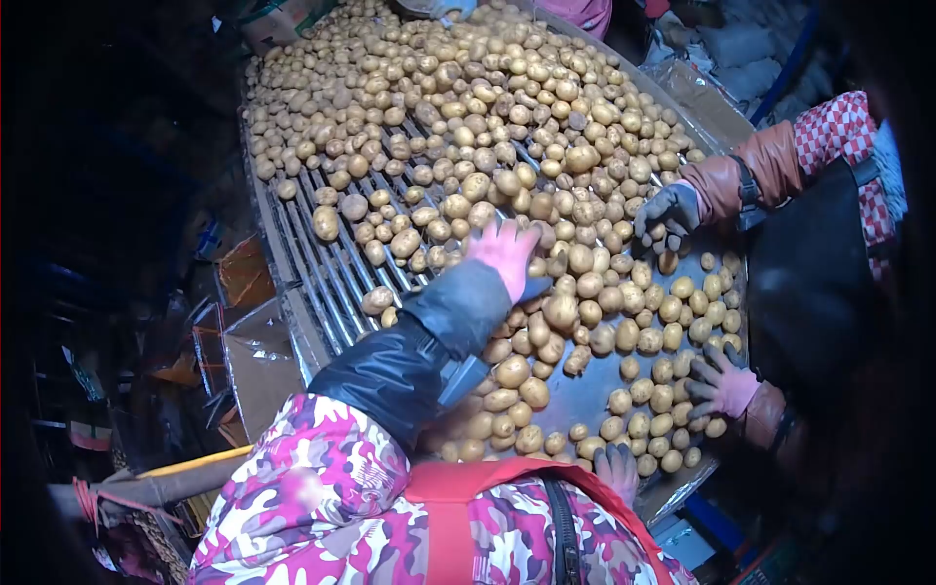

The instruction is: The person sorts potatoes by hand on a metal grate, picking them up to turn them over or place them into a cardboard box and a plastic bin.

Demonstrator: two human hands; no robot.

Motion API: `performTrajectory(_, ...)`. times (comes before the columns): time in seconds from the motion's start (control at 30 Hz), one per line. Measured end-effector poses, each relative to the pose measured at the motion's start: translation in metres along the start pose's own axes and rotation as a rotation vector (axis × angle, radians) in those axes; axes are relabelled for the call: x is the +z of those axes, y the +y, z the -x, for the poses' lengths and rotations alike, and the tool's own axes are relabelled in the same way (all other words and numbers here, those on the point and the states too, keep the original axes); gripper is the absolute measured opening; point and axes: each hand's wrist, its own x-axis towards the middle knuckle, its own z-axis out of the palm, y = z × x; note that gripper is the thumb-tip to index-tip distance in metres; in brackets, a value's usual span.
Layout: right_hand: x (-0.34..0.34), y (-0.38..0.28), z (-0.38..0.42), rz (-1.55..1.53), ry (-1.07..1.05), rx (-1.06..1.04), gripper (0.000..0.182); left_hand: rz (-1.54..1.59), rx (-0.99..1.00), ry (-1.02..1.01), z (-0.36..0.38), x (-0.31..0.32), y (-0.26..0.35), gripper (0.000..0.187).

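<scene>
Potatoes (pixel 546 127) of mixed sizes cover a sorting table with metal bars (pixel 327 283) on its left and a smooth metal surface (pixel 590 380) nearer me. My left hand (pixel 505 258), in a pink and dark glove, reaches over the middle of the heap. Its fingers are spread against the potatoes, and I see none gripped. Close to my body, my right hand (pixel 617 471) shows only its gloved fingers, stretched out beside the potatoes at the near edge. The rest of it is hidden behind my jacket.
On the right a co-worker's gloved hand (pixel 668 216) is curled at the potatoes; their other hand (pixel 724 382) lies spread lower down. Cardboard boxes (pixel 258 366) stand on the left. A yellow-topped bar (pixel 195 461) runs at lower left. Another person's pink clothing (pixel 582 14) shows at the far end.
</scene>
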Motion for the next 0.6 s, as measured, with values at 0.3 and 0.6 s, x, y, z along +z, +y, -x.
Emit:
performTrajectory(0.3, -0.012, -0.004, -0.003, -0.023, 0.004, 0.000, 0.069, 0.199, -0.065, -0.357, 0.094, -0.019, -0.019, 0.052)
performTrajectory(0.6, -0.014, -0.005, -0.002, 0.017, -0.037, 0.023, 0.069, -0.028, -0.750, 0.545, 0.010, -0.073, -0.265, 0.076)
